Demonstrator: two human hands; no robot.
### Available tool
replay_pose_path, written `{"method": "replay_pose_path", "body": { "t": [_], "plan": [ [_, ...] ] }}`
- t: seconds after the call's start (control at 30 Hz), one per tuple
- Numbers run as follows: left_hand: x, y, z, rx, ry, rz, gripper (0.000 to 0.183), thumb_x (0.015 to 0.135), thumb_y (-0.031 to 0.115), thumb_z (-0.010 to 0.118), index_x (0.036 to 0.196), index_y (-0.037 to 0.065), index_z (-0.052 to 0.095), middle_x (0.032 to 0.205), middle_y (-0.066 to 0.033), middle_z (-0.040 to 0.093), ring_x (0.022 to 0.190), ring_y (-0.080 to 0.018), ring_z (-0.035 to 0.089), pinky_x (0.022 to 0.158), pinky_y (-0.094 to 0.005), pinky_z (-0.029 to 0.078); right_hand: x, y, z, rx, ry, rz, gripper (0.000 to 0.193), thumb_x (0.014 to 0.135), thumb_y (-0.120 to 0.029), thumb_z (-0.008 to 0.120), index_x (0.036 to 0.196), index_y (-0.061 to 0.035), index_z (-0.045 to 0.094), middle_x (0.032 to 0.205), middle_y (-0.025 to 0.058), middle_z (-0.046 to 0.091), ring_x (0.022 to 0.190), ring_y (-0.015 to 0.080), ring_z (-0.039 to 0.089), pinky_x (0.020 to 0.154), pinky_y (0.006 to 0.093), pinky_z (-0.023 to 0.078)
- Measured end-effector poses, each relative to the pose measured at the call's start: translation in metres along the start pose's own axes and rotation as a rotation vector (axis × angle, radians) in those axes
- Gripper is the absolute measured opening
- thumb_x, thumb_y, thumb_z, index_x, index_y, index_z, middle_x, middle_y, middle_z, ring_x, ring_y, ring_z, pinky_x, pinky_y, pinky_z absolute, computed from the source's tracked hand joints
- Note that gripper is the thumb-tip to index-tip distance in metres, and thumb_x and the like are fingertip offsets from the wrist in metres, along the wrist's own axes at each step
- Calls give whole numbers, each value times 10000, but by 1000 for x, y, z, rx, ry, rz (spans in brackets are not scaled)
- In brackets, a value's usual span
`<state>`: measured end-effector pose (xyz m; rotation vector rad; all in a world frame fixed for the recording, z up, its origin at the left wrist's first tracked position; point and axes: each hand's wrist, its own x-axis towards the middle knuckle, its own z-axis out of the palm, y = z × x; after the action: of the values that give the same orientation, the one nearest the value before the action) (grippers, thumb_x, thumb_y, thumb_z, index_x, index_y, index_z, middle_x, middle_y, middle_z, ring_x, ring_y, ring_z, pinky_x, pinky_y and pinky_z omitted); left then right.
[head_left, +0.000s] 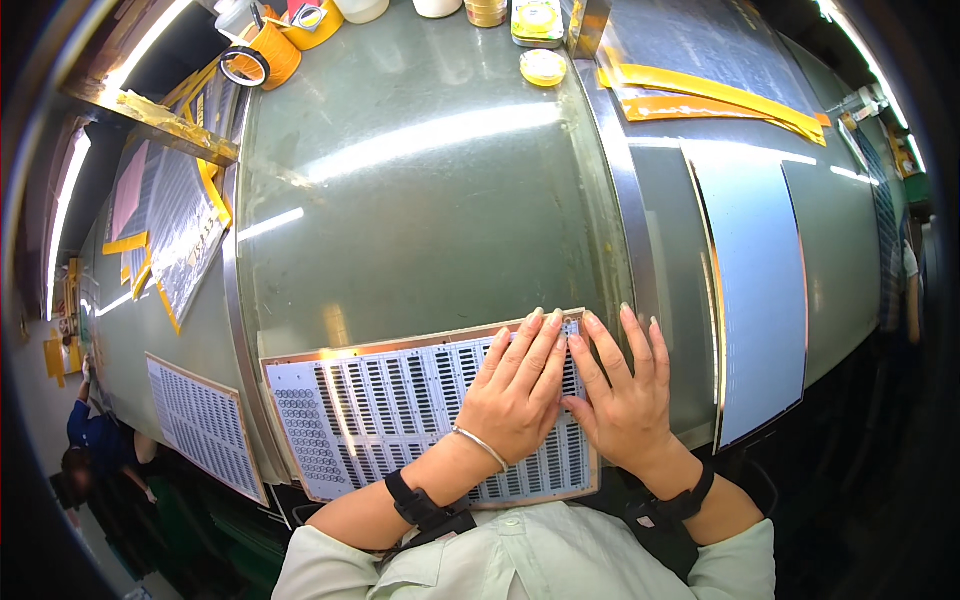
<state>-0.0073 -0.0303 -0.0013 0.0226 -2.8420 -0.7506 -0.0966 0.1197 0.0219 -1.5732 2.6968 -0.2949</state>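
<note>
A flat rectangular panel with a copper-coloured border, rows of dark slots and a block of small rings at its left lies on the table in front of me. My left hand rests flat on its right part, fingers stretched toward the far edge. Close beside it, my right hand lies at the panel's right edge with fingers spread, its thumb near the left hand. Both hands hold nothing. The panel's top right corner is partly covered by my fingertips.
A similar panel lies left of a metal strip. To the right lies a plain pale blue panel. Orange-edged clear sheets are at the far right. Tape rolls and tubs stand at the back. A person is at far left.
</note>
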Motion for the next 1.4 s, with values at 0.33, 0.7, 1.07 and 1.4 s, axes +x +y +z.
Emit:
{"method": "replay_pose_path", "body": {
  "t": [0.33,0.7,1.07,1.4],
  "plan": [
    [-11,-13,-28,-81,-65,-69,522,809,150,636,1290,-15,519,1415,-213,443,1357,-365,372,1123,-512,233,4,4,4,37,2,15,588,818,-415,615,1297,-83,539,1407,107,455,1326,381,362,1084,588,256],
    [-127,-62,-57,310,-1,-657,838,844,449,608,1456,-22,282,1521,-267,214,1430,-409,156,1132,-568,82,2,-4,7,11,-32,-21,598,862,-386,575,1325,-16,496,1435,148,413,1349,418,310,1109,604,197],
    [-33,7,6,-31,18,-56,647,853,331,585,1386,1,422,1495,-157,335,1418,-337,248,1118,-545,183,-10,-12,1,70,-48,-9,564,863,-337,585,1315,-10,500,1445,181,387,1357,445,288,1101,611,186],
    [-8,7,14,-72,100,-17,546,815,220,605,1277,-44,481,1473,-205,345,1398,-384,264,1112,-537,220,-97,-46,-14,87,11,142,463,817,-346,658,1152,-29,613,1209,186,515,1088,379,464,966,519,335]
  ]
}}
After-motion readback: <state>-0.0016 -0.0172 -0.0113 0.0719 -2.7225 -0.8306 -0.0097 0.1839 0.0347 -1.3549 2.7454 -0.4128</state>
